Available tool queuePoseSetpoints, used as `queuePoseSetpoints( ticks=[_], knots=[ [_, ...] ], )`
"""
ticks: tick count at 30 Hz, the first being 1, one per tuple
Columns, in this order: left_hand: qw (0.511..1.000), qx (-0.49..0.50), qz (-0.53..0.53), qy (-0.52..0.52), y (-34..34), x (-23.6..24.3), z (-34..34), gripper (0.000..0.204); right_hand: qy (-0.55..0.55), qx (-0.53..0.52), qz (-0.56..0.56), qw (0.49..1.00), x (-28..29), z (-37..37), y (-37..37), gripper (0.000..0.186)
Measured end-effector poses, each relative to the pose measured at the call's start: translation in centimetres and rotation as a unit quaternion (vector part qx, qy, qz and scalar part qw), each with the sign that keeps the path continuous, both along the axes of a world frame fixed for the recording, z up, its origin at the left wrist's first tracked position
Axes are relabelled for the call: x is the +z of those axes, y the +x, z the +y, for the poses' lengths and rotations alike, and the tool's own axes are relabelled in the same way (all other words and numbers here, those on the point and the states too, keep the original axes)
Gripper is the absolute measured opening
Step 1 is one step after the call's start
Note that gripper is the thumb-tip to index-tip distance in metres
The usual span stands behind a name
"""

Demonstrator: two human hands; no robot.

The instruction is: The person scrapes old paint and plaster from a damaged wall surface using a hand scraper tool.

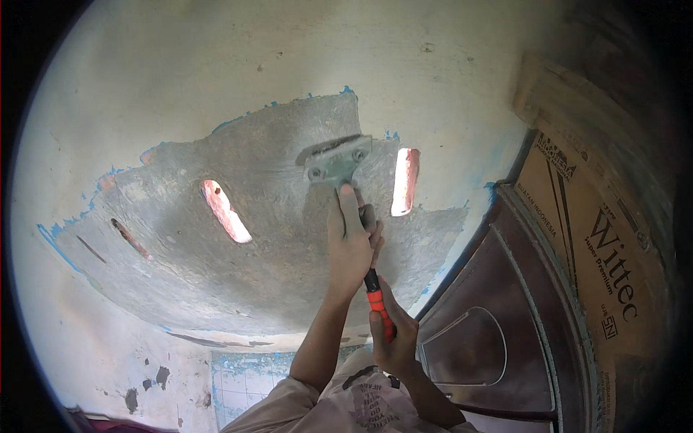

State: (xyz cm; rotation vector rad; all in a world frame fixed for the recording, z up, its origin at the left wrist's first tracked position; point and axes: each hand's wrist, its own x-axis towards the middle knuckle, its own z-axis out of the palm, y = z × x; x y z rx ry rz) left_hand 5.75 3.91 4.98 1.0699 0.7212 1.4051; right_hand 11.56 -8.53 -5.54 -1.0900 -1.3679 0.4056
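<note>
Both my hands hold one long-handled scraper (339,167), its wide metal head, with two screws, against or very near a bare grey patch (281,209) on the wall. My left hand (349,242) grips it high up, just below the head, with a finger stretched along it. Lower down, my right hand (395,333) is wrapped round the red and black handle (375,297). Whether the blade's edge touches the wall I cannot tell. Ragged blue and cream paint borders the grey patch.
Bright slots (404,182) pierce the wall right of the scraper and, as another slot (226,211), to its left. A dark brown door (491,325) stands at the right beside a printed cardboard sheet (577,238). Pale tiles (242,379) show low down.
</note>
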Motion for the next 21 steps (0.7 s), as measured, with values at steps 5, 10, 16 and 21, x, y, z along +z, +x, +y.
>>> queuePoseSetpoints(
  ticks=[5, 10, 16, 21],
  knots=[
    [0.999, -0.025, -0.022, 0.033, -0.5, 2.9, 0.7, 0.045, -0.006, 0.013, 0.0, 1.0, 2.4, 0.4, -0.2, 0.052],
    [1.0, 0.019, -0.003, -0.003, -0.5, 0.8, -0.4, 0.044, 0.0, 0.007, 0.006, 1.0, 0.7, -0.5, -0.6, 0.051],
    [0.999, 0.037, -0.006, -0.017, -0.4, 2.2, -0.2, 0.043, -0.003, 0.024, 0.025, 0.999, 2.4, -0.3, -0.6, 0.051],
    [1.0, -0.01, 0.013, 0.013, -0.5, 1.0, -0.2, 0.042, -0.018, 0.011, 0.014, 1.0, 0.8, -0.7, -0.4, 0.051]
  ],
)
